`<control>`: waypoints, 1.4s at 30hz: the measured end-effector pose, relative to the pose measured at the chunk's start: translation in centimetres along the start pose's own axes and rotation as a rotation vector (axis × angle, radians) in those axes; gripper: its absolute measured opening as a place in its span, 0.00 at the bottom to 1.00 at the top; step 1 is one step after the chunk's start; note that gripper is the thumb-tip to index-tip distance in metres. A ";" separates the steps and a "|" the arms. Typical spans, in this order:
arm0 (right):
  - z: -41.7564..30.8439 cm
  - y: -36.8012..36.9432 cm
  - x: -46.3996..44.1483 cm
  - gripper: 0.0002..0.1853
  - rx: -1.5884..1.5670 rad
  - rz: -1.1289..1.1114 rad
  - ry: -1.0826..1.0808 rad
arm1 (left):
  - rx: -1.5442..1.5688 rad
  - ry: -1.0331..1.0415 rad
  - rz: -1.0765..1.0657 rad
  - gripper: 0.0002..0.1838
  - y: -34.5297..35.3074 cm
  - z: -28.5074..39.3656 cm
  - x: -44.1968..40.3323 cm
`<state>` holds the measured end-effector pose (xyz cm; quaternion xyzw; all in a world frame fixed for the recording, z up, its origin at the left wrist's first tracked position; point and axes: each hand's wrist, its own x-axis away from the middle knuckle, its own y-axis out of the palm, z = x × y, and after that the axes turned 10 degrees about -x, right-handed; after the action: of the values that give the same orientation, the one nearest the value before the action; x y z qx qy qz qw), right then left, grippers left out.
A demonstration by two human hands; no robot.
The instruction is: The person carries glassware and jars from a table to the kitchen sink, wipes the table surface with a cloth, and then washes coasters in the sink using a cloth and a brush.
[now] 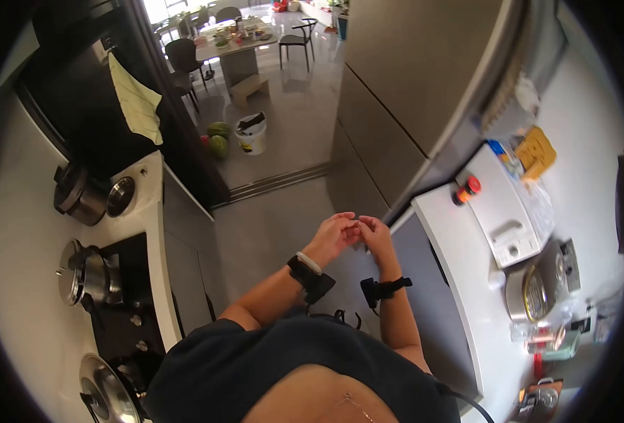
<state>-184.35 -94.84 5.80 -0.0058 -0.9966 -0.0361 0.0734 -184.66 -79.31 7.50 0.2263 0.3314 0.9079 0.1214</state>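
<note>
The left hand (335,234) and right hand (377,237) meet at curled fingertips, any grasped item indiscernible; the white countertop (460,250) lies rightward, nearer the right hand, its long axis running fore-and-aft.

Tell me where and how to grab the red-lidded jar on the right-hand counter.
The red-lidded jar is probably best gripped around its body, just under the lid, coming from the front edge of the counter. It looks upright and roughly cylindrical, and the white microwave stands behind it, so the front seems freer.
</note>
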 end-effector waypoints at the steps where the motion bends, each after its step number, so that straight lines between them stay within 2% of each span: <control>1: -0.3 2.3 -2.0 0.17 -0.026 -0.056 -0.015 | 0.001 0.011 0.011 0.15 -1.3 2.2 -0.8; 4: -0.7 7.6 -6.7 0.14 -0.096 -0.181 -0.014 | -0.007 0.076 0.126 0.11 -5.3 6.9 -2.9; 6: -0.8 10.5 -10.2 0.15 -0.109 -0.273 0.072 | 0.028 0.142 0.145 0.12 -8.1 9.5 -4.0; 12: 1.2 17.7 -21.9 0.18 -0.003 -0.427 0.053 | 0.190 0.180 0.233 0.16 -16.5 15.1 -9.2; 17: 0.9 23.7 -33.3 0.20 -0.021 -0.537 0.133 | 0.233 0.244 0.324 0.17 -21.5 22.3 -16.5; 22: -1.9 29.4 -47.3 0.21 -0.038 -0.645 0.169 | 0.146 0.368 0.398 0.14 -23.5 33.1 -24.4; 25: -5.6 32.9 -52.9 0.18 0.048 -0.678 0.102 | 0.104 0.467 0.458 0.14 -25.3 37.4 -27.9; 28: -4.4 36.5 -57.7 0.17 0.034 -0.790 0.051 | 0.158 0.442 0.520 0.13 -28.3 40.4 -30.8; 29: -4.1 37.4 -59.2 0.16 -0.009 -0.838 0.126 | 0.182 0.444 0.525 0.14 -29.7 41.4 -32.3; 30: -4.2 38.1 -61.1 0.16 -0.006 -0.844 0.128 | 0.187 0.447 0.528 0.14 -30.5 42.6 -33.9; 32: -3.9 39.3 -64.3 0.15 0.039 -0.779 0.270 | 0.157 0.426 0.524 0.15 -32.5 44.9 -37.1; 34: -4.1 39.8 -69.3 0.15 0.045 -0.717 0.269 | 0.144 0.392 0.498 0.16 -34.1 48.4 -41.9; 36: -5.1 39.7 -73.8 0.14 0.013 -0.712 0.159 | 0.071 0.426 0.348 0.16 -35.0 51.4 -46.3; 40: -10.1 40.0 -81.1 0.13 0.006 -0.502 0.143 | 0.035 0.304 0.247 0.16 -34.5 58.8 -54.1; 42: -11.1 39.7 -85.5 0.13 -0.048 -0.506 0.040 | -0.079 0.328 0.184 0.15 -33.8 62.1 -57.9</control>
<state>-97.51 -56.59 7.01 0.2429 -0.9635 -0.0771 0.0815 -101.54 -41.40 8.23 0.0999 0.2885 0.9522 -0.0091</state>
